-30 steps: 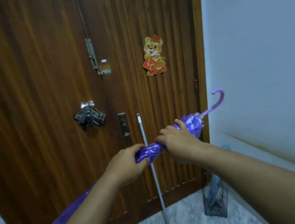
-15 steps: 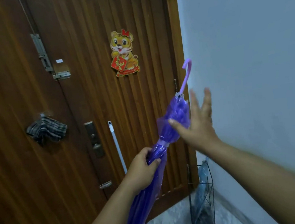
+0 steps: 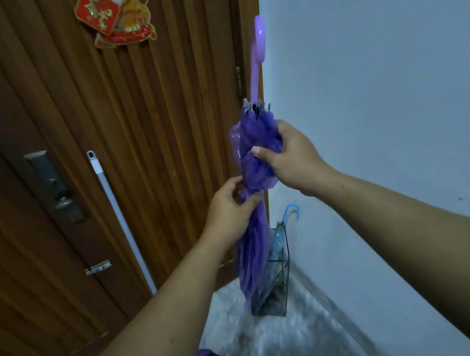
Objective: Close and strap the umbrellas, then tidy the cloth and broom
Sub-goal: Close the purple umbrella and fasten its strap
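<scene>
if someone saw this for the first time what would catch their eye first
The purple umbrella, folded and held nearly upright at the centre with its pale hooked handle on top, stands out first. The right hand grips its bunched canopy and the left hand pinches it lower down. Behind it, a wire umbrella stand in the corner by the wooden door holds a blue-handled umbrella.

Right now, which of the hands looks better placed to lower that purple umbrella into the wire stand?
Probably the left hand. It grips the purple umbrella at its narrow middle, directly above the wire stand, and could guide it down. The right hand holds the bunched canopy higher up, nearer the handle.
</scene>
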